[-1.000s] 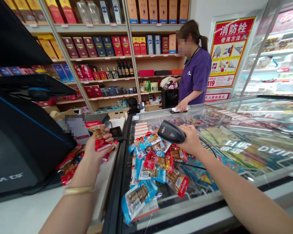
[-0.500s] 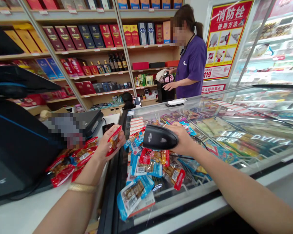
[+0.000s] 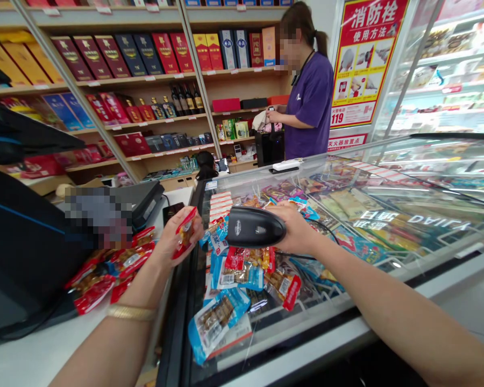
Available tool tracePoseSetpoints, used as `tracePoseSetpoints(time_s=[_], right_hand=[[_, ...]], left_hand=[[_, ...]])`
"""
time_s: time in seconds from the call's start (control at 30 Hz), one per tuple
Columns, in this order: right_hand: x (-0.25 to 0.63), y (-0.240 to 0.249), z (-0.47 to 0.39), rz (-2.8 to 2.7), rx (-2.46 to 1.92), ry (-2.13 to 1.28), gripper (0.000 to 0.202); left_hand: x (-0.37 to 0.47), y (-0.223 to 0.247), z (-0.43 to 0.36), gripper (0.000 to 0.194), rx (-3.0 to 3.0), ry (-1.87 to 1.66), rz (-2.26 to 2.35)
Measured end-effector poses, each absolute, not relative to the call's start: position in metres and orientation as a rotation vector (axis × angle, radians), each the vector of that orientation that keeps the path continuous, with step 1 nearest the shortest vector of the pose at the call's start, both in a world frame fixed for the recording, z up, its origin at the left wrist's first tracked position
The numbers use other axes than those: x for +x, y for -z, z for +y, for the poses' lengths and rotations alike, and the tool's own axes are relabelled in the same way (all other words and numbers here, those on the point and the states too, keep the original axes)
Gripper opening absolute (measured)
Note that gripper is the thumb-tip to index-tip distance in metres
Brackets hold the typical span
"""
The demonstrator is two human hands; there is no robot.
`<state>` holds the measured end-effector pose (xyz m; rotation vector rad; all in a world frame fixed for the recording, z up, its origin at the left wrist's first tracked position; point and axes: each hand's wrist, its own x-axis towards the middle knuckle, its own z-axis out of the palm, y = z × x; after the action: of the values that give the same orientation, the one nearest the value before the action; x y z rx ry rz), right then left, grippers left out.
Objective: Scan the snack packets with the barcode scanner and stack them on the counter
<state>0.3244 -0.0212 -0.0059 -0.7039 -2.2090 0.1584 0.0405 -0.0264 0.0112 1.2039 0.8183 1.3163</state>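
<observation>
My left hand (image 3: 181, 236) is closed round a small red-edged snack packet (image 3: 184, 232), held above the counter's edge. In my right hand (image 3: 294, 228) is a black barcode scanner (image 3: 255, 227), its head pointing left toward that packet. Under the scanner, blue and red snack packets (image 3: 237, 274) lie in a loose heap on the glass lid. One blue packet (image 3: 218, 322) rests nearest to me, partly over a white card. To the left of my left wrist, several red snack packets (image 3: 133, 258) are piled on the white counter.
A glass-topped freezer (image 3: 387, 215) stretches to the right with goods inside. A black checkout machine (image 3: 20, 252) stands at the left. Beyond the freezer stands a person in a purple shirt (image 3: 310, 102), near shelves of boxes. A phone (image 3: 172, 211) lies on the counter.
My view has shifted slightly, so most things sit a little further left. Both hands keep their hold. The person behind has brought their hands together over the bag.
</observation>
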Motion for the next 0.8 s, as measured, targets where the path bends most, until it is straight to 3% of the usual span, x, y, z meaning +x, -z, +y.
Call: tracePoseSetpoints(time_s=[0.2,0.33,0.63,0.73,0.8], right_hand=[[0.335,0.005,-0.011,-2.062,-0.888,-0.064,0.021],[0.344,0.005,-0.001,-1.960,-0.973,-0.022,0.017],[0.346,0.014,0.003,-1.915,-0.997,0.044,0.020],[0.345,0.016,0.003,-1.916,-0.994,0.059,0.018],[0.345,0.016,0.003,-1.909,-0.997,0.060,0.017]], left_hand=[[0.048,-0.002,-0.012,0.037,1.185,-1.509,1.086],[0.061,0.010,0.002,0.032,1.279,-1.649,1.313],[0.073,0.019,-0.002,0.042,1.526,-1.543,1.139],[0.060,0.012,-0.002,0.038,1.721,-1.504,1.352],[0.045,0.005,-0.004,0.036,1.914,-1.362,1.727]])
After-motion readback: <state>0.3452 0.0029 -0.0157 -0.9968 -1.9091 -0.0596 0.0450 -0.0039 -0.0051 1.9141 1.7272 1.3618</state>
